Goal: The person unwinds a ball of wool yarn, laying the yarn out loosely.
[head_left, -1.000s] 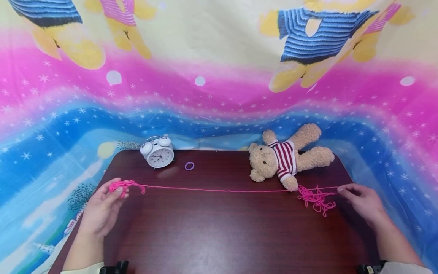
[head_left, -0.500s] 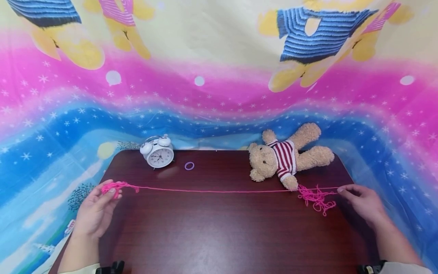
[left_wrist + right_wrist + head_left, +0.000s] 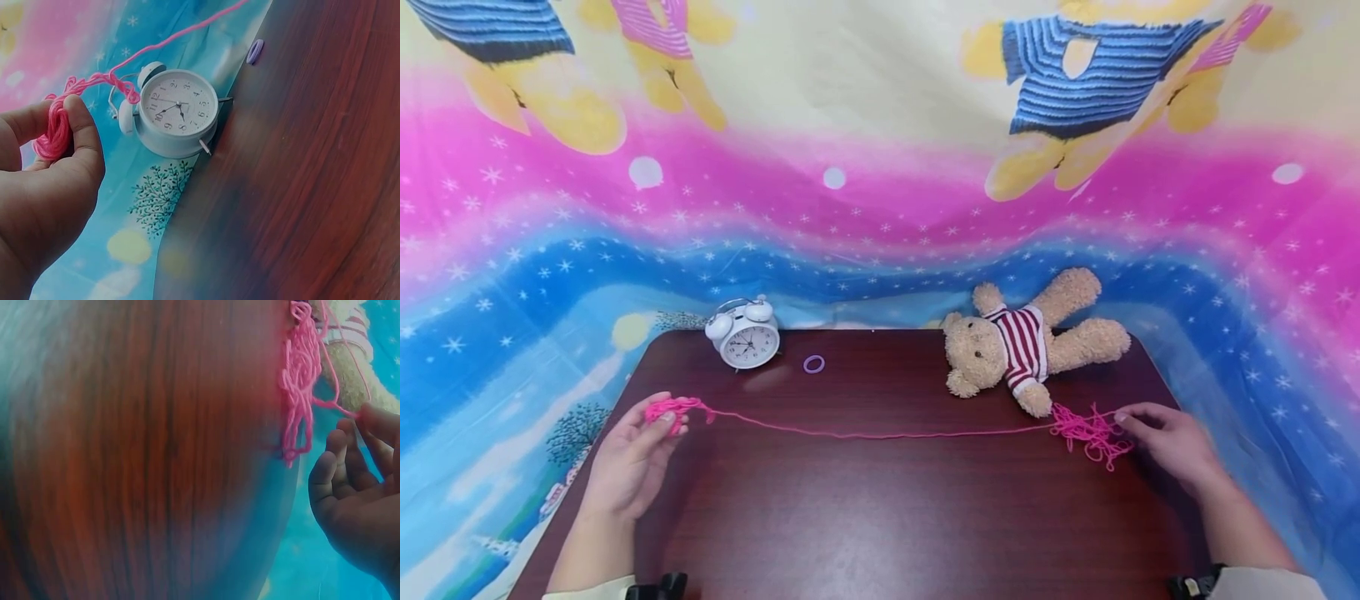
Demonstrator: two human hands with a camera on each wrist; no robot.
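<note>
Pink yarn (image 3: 1088,435) sagged between my left hand (image 3: 634,462) at eight o'clock and right hand (image 3: 1174,443) at four, fingertips pinched closed on it, so untangling, I guessed, needed a gentle pull next.

Cloth (image 3: 880,212), printed with snowflakes (image 3: 492,175) and striped-shirt figures (image 3: 1108,92), surrounds the table (image 3: 850,525) from 9 through 12 to 3 o'clock. Table: dark wood grain, rounded corners at 10 and 2. Sheen (image 3: 887,500): toward 6.

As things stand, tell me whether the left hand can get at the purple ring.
Probably yes: the alarm clock stands beside the way to the purple ring, not in it, though the left hand holds pink yarn.
</note>
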